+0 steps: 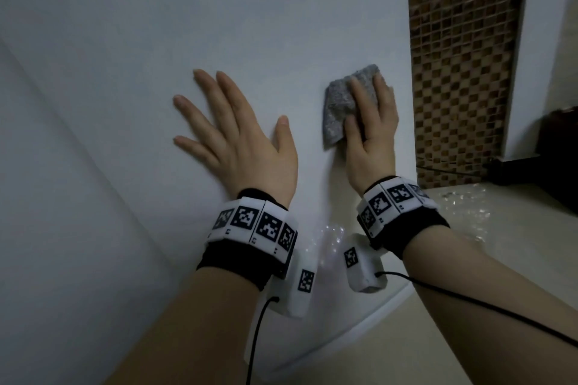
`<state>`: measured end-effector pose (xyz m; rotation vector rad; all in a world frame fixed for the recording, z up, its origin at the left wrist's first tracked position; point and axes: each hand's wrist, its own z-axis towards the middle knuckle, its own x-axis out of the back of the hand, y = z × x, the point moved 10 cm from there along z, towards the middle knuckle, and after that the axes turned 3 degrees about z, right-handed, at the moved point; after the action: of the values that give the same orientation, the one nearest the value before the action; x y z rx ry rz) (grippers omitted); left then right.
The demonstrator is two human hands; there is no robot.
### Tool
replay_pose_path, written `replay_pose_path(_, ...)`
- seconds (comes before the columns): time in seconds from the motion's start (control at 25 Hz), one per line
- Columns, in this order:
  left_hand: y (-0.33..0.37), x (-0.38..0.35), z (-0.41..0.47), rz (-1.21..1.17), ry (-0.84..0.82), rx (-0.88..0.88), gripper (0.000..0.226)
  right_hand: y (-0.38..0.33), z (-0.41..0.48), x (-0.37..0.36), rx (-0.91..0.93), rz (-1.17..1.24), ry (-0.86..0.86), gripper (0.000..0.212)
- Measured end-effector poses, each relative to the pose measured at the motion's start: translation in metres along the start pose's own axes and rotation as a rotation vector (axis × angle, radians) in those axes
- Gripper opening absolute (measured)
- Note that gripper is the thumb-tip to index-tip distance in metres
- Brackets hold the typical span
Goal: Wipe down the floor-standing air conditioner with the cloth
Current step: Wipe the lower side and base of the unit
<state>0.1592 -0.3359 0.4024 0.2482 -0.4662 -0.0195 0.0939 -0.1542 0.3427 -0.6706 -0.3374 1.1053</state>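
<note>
The white floor-standing air conditioner fills most of the head view, its smooth side panel facing me. My left hand lies flat on the panel with fingers spread and straight. To its right, my right hand presses a folded grey cloth against the panel near the unit's right edge. The fingers lie over the cloth and the thumb rests on its lower part. Both wrists wear bands with black-and-white markers and trailing cables.
A brown mosaic-tiled wall strip stands just right of the unit. A dark object sits on the pale floor at the far right. Crumpled clear plastic lies on the floor by the unit's base.
</note>
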Motion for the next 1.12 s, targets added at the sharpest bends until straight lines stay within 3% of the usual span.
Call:
replay_pose_path(0.12, 0.004, -0.002, -0.001, 0.024, 0.008, 0.003, 0.088, 0.029, 0.009, 0.029, -0.222, 0.145, 0.196, 0.041)
replay_pose_path(0.32, 0.014, -0.008, -0.001, 0.060, -0.004, -0.043, 0.087, 0.010, 0.004, 0.008, -0.026, 0.092, 0.022, 0.035)
replay_pose_path(0.48, 0.019, -0.009, -0.002, 0.062, 0.004, -0.040, 0.087, 0.032, 0.020, 0.027, -0.266, 0.202, 0.209, 0.037)
replay_pose_path(0.64, 0.026, -0.012, 0.000, 0.073, 0.010, -0.041, 0.087, 0.007, 0.016, 0.007, -0.049, 0.136, 0.038, 0.037)
replay_pose_path(0.8, 0.028, -0.012, 0.002, 0.080, 0.041, -0.018, 0.086, 0.041, 0.035, 0.035, -0.296, 0.187, 0.199, 0.040)
replay_pose_path(1.0, 0.031, -0.013, 0.002, 0.087, 0.055, -0.003, 0.086, 0.033, 0.026, 0.025, -0.135, 0.143, 0.072, 0.044)
replay_pose_path(1.12, 0.031, -0.013, 0.001, 0.088, 0.058, 0.000, 0.087, 0.065, 0.029, 0.045, -0.334, 0.179, 0.179, 0.045)
